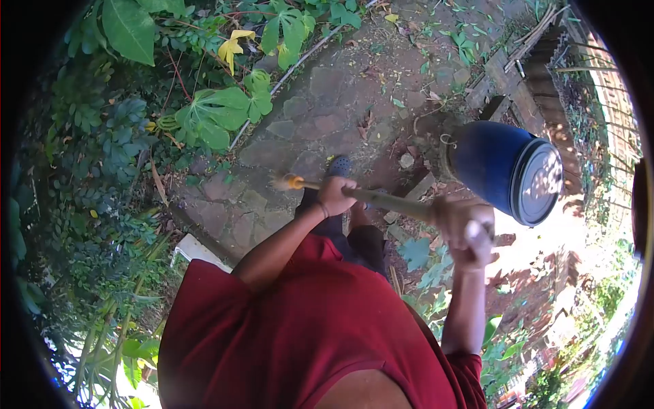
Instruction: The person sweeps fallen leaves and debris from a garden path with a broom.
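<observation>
A long wooden handle (395, 202) runs across in front of my body, with an orange collar (294, 182) and a blurred pale tip at its left end. My left hand (337, 196) is closed around the handle near that collar. Farther right, my right hand (465, 228) wraps round the other end, slightly blurred. The handle's left end hangs above the stone-paved ground (266, 153). What the pale tip is made of cannot be made out.
A blue barrel (487, 160) with a grey lid lies beyond my right hand. Leafy plants (214, 112) line the left side. A dark shoe (338, 165) shows beyond my left hand. Wooden boards (524, 102) are at the upper right, and a white-edged object (201, 251) is at the lower left.
</observation>
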The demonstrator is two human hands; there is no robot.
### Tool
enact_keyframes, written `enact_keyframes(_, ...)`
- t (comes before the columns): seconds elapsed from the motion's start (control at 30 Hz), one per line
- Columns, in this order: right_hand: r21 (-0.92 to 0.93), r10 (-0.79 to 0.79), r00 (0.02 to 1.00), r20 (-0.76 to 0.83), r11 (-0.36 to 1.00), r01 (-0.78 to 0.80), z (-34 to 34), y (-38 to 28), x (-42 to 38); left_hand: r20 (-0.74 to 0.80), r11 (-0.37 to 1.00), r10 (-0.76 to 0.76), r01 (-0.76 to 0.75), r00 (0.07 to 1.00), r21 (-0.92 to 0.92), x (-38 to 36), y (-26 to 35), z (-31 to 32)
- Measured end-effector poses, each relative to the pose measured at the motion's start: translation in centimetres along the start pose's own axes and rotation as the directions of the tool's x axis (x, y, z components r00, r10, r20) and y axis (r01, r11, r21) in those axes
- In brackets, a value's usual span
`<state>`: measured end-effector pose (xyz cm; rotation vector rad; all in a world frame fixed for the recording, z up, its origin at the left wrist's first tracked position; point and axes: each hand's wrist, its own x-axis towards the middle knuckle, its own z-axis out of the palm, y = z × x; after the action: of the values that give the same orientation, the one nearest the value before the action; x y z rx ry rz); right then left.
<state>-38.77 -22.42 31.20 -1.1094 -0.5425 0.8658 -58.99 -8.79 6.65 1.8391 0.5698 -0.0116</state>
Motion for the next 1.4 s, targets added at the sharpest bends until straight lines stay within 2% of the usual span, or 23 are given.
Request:
enact_keyframes(0.07,-0.018,0.077,0.996,0.036,0.997,-0.076,2.2,3.2,-1.3,-0.051,1.000,0.005,-0.004,0.999,0.018,-2.3,-4.1,1.1)
enact_keyframes(0.1,-0.067,0.168,0.974,0.149,0.985,-0.160,2.4,3.5,-1.8,0.018,1.000,-0.007,0.007,1.000,0.014,-2.8,-5.5,1.7)
enact_keyframes(0.2,-0.207,0.082,0.980,0.182,0.977,-0.043,3.1,1.8,-3.0,0.057,0.998,0.032,-0.029,0.998,-0.047,1.1,-5.9,5.5)
enact_keyframes(0.23,-0.206,0.087,0.979,0.186,0.977,-0.048,2.9,0.3,-3.3,0.037,0.995,0.082,-0.079,0.996,-0.063,4.0,-4.7,7.1)
enact_keyframes(0.27,-0.307,0.001,0.962,0.273,0.948,0.086,2.2,-1.6,-3.5,-0.068,0.965,0.217,-0.224,0.974,-0.139,6.8,-1.2,7.8)
enact_keyframes(0.3,-0.390,-0.075,0.926,0.371,0.892,0.229,1.3,-3.3,-3.7,-0.079,0.961,0.220,-0.230,0.972,-0.156,8.9,3.0,7.7)
enact_keyframes(0.33,-0.420,-0.100,0.880,0.465,0.850,0.318,0.5,-4.5,-4.1,-0.129,0.910,0.251,-0.279,0.959,-0.307,10.6,6.7,8.0)
enact_keyframes(0.4,-0.437,-0.213,0.881,0.423,0.803,0.404,0.8,-6.8,-6.0,-0.231,0.901,0.365,-0.405,0.902,-0.157,12.8,10.6,9.3)
enact_keyframes(0.5,-0.288,-0.339,0.878,0.338,0.851,0.439,-1.6,-10.6,-8.3,-0.267,0.884,0.413,-0.453,0.871,-0.113,10.7,13.9,10.4)
enact_keyframes(0.57,-0.223,-0.326,0.875,0.358,0.880,0.419,-3.9,-11.9,-9.0,-0.266,0.930,0.326,-0.359,0.907,-0.083,7.0,13.6,10.6)
enact_keyframes(0.63,-0.114,-0.145,0.964,0.222,0.978,0.173,-5.9,-10.5,-9.8,-0.207,0.986,0.163,-0.167,0.965,0.000,2.1,11.0,10.5)
enact_keyframes(0.8,-0.023,0.160,0.971,0.177,0.987,-0.158,-5.0,0.3,-9.6,-0.225,0.994,-0.034,0.056,0.974,0.094,-7.0,-0.9,12.4)
enact_keyframes(0.87,-0.070,0.225,0.965,0.138,0.974,-0.217,-4.1,1.0,-9.7,-0.031,0.995,-0.085,0.083,0.996,-0.046,-6.3,-3.6,13.3)
enact_keyframes(0.97,-0.346,-0.030,0.920,0.390,0.921,0.177,-3.9,-1.8,-9.7,-0.176,0.963,0.258,-0.267,0.950,-0.029,5.4,-0.8,16.4)
enact_keyframes(1.0,-0.391,-0.110,0.926,0.361,0.884,0.258,-4.3,-3.0,-9.3,-0.112,0.954,0.259,-0.273,0.959,-0.126,9.3,2.9,15.7)
enact_keyframes(1.07,-0.549,-0.088,0.872,0.482,0.745,0.379,-5.0,-5.6,-8.3,-0.232,0.882,0.307,-0.368,0.923,-0.295,15.0,9.0,15.5)
enact_keyframes(1.1,-0.521,-0.163,0.855,0.492,0.733,0.439,-4.7,-6.6,-8.6,-0.293,0.803,0.354,-0.449,0.888,-0.391,17.3,11.7,15.4)
enact_keyframes(1.13,-0.486,-0.238,0.831,0.502,0.718,0.499,-4.4,-7.8,-9.2,-0.369,0.799,0.493,-0.578,0.788,-0.169,18.4,13.4,15.3)
enact_keyframes(1.17,-0.510,-0.321,0.828,0.459,0.668,0.542,-4.3,-9.3,-9.9,-0.383,0.803,0.492,-0.577,0.782,-0.145,17.8,15.4,15.0)
enact_keyframes(1.23,-0.457,-0.310,0.863,0.399,0.748,0.481,-5.9,-14.0,-10.3,-0.368,0.834,0.469,-0.540,0.803,-0.116,14.4,18.7,15.1)
enact_keyframes(1.27,-0.462,-0.328,0.861,0.389,0.739,0.490,-7.7,-15.2,-10.7,-0.341,0.906,0.372,-0.417,0.863,-0.067,12.5,18.7,16.0)
enact_keyframes(1.33,-0.254,-0.207,0.967,0.145,0.937,0.239,-10.6,-16.2,-11.2,-0.233,0.936,0.262,-0.306,0.936,-0.175,9.0,16.1,18.0)
enact_keyframes(1.4,-0.145,-0.097,0.995,0.024,0.984,0.099,-13.3,-11.8,-11.2,-0.077,0.985,0.133,-0.140,0.988,-0.097,4.9,12.8,18.4)
